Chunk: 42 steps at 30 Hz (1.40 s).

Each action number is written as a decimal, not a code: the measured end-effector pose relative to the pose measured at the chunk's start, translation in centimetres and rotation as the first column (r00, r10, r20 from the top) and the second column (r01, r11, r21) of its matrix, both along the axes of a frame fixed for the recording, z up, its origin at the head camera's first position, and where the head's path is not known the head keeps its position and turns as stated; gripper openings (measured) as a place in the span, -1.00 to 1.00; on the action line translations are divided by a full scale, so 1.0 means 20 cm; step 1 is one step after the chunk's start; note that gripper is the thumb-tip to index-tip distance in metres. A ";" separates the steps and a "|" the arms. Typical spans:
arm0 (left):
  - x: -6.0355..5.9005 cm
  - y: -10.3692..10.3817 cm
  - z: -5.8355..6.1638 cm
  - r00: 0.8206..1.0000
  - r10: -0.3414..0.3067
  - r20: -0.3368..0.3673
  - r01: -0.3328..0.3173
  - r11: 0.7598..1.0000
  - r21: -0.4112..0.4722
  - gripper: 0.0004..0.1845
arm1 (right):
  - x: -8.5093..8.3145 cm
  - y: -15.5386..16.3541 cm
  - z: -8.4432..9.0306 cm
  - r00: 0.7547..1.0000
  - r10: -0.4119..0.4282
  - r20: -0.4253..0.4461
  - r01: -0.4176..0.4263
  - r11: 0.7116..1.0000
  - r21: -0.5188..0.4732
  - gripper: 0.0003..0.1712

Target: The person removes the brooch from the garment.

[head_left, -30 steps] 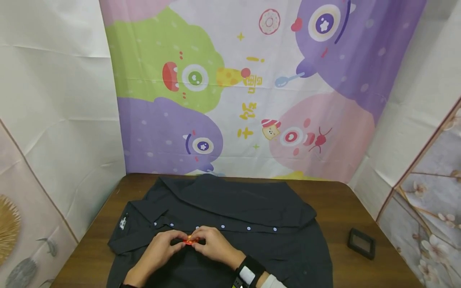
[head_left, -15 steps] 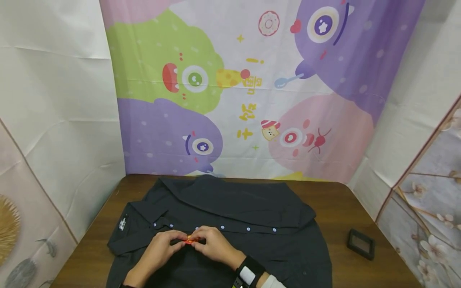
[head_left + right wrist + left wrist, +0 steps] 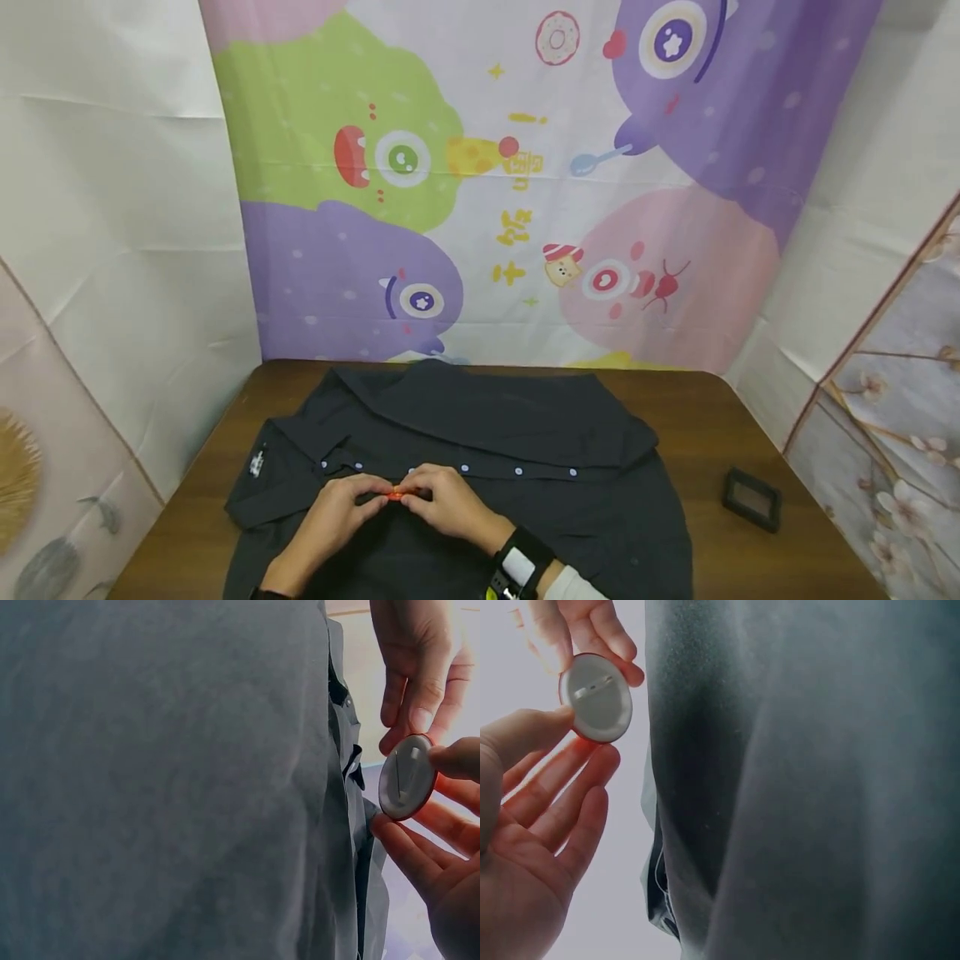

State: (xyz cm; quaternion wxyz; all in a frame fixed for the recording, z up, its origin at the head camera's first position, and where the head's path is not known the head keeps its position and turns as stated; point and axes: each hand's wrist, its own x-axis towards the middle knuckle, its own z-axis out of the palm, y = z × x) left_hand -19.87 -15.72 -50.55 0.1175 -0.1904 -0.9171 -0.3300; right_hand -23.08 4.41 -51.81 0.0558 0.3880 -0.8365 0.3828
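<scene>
In the head view, low and a bit left of the middle, we see our left hand [image 3: 330, 521] on the dark shirt [image 3: 480, 433]. Its fingers [image 3: 369, 492] are curled and pinch a small round badge [image 3: 396, 495]. Only a tiny orange-red bit of the badge shows there, because both hands cover most of it. Our left arm is cut off at the bottom edge.

In the left wrist view, the badge [image 3: 596, 697] shows its plain silver back at the upper left, held by fingertips from both hands. The pin on the back is hard to make out. The shirt [image 3: 802, 780] fills the rest as a blurry dark wall.

Just right of the badge in the head view is our right hand [image 3: 450, 504], and its fingers pinch the badge too. In the right wrist view the badge [image 3: 406, 777] sits at the right edge.

The shirt lies flat on the brown table [image 3: 705, 433]. A small dark box [image 3: 752, 498] sits far to the right.

Since a second ago, both hands have stayed on the badge, and it looks a bit more hidden now.
</scene>
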 end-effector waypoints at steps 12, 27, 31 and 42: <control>0.00 0.00 0.01 1.000 0.000 0.001 0.000 1.000 0.032 -0.86 | -0.01 0.00 -0.01 0.999 -0.012 0.049 0.016 0.997 -0.073 -0.87; 0.00 0.01 0.01 0.997 0.062 0.043 -0.064 0.997 0.047 -0.88 | 0.01 -0.01 -0.01 0.993 -0.040 0.109 0.051 0.994 -0.096 -0.75; -0.01 0.01 0.02 0.994 0.087 0.067 -0.090 0.995 0.050 -0.90 | 0.00 0.00 -0.01 0.992 -0.045 0.119 0.057 0.994 -0.097 -0.73; -0.01 0.01 0.02 0.993 0.084 0.076 -0.088 0.995 0.050 -0.91 | 0.01 0.00 -0.03 0.990 -0.039 0.133 0.056 0.991 -0.121 -0.72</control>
